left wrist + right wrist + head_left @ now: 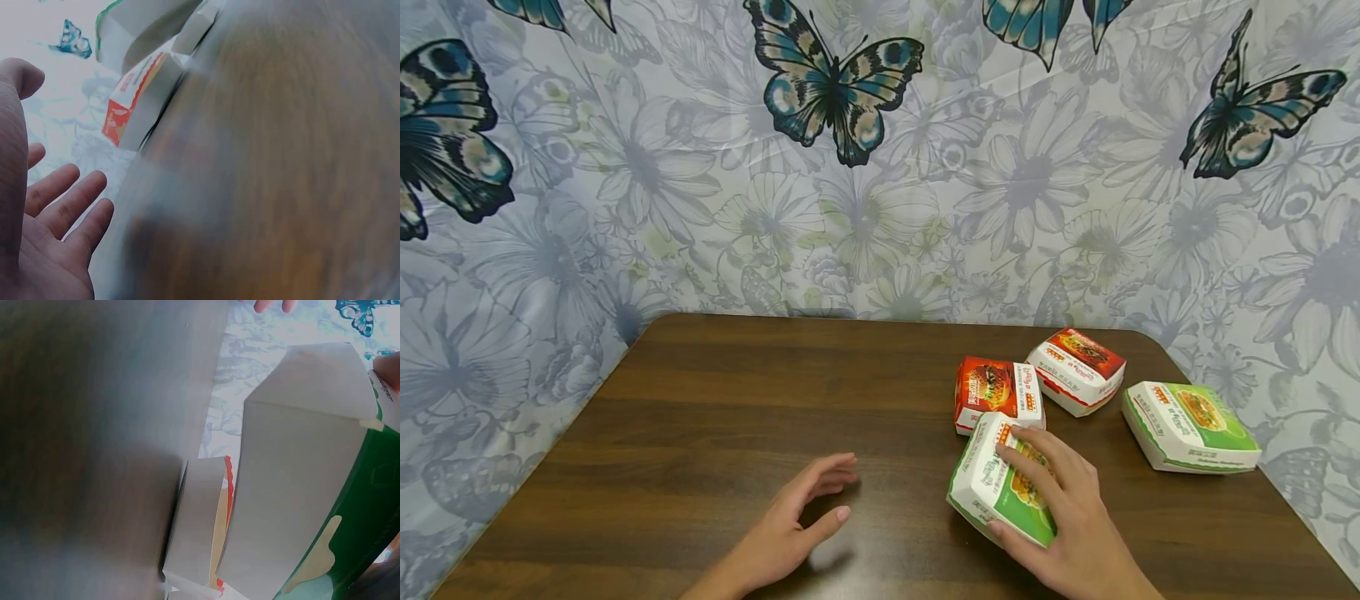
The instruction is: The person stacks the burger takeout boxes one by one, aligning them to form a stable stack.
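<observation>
My right hand [1078, 521] grips a green-and-white burger box [981, 479] from above, thumb on the near side and fingers across the top. The box is tilted, and its plain pale underside [294, 481] faces the right wrist camera, off the table. Just behind it sits a red-and-white burger box [988, 385], partly covered by the held one. To the left, my left hand [782, 529] hovers over the tabletop, fingers extended and thumb apart, holding nothing. The left wrist view shows its palm and spread fingers [69, 209].
A second red-and-white burger box [1075, 373] stands at the back right, touching or nearly touching the first. Another green-and-white box [1195, 429] lies near the right edge of the brown wooden table [737, 392]. Behind hangs a butterfly-and-flower patterned cloth [865, 225].
</observation>
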### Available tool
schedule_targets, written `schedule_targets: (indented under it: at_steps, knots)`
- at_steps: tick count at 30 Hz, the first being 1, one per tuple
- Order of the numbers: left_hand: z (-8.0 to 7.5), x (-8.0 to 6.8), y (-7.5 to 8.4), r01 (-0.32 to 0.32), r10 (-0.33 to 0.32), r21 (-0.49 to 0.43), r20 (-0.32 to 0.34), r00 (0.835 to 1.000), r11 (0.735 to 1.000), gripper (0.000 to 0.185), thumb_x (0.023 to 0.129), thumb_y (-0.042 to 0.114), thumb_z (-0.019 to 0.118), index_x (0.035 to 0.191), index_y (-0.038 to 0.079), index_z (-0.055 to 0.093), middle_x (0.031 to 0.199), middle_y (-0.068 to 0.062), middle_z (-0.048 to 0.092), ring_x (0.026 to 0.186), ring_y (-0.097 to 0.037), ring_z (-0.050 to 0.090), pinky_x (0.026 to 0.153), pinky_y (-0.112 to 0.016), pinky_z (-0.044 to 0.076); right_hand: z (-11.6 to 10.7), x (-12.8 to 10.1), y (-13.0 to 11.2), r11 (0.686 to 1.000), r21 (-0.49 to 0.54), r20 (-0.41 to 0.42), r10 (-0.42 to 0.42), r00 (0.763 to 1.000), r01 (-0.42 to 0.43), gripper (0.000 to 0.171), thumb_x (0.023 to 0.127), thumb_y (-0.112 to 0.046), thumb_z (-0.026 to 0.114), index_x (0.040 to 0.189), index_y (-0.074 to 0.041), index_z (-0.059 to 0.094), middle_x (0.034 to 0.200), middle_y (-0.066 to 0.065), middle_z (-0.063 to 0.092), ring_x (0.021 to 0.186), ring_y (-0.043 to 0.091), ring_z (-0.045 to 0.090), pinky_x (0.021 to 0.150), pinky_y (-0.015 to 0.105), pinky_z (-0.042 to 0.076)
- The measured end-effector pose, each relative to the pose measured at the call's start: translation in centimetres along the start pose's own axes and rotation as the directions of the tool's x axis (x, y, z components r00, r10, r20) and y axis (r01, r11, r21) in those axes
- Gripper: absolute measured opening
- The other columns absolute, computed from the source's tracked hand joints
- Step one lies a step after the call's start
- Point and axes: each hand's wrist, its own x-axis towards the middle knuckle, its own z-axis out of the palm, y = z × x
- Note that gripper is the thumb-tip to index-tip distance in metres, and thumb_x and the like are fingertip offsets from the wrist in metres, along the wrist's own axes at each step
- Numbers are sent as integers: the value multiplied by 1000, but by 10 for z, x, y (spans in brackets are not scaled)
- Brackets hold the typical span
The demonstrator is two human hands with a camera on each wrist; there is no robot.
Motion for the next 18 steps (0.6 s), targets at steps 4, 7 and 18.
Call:
schedule_targets:
  at_steps: [4,7,18]
  knots:
    - [2,-1,0,8,-8,1,9,1000,1000,56,103,14,62,155,11,41,150,-10,53,130,-23,58,110,-33,48,2,0,-3,999,15,-7,-39,999,39,70,87,-57,75,141,-16,62,151,12,49,142,24,37,115,27,15]
    - [3,0,0,-3,3,-7,13,1000,1000,56,103,14,62,155,14,41,150,-11,53,130,-22,58,110,-32,47,4,1,-5,998,10,3,-60,998,60,69,87,-58,75,141,-17,61,151,11,49,141,23,38,115,26,15]
    - [5,1,2,-32,33,-30,34,999,999,58,103,14,64,155,11,40,151,-11,52,130,-24,59,110,-33,47,7,0,-8,996,7,32,-86,996,86,70,86,-57,76,142,-19,60,152,11,48,141,24,38,115,25,15]
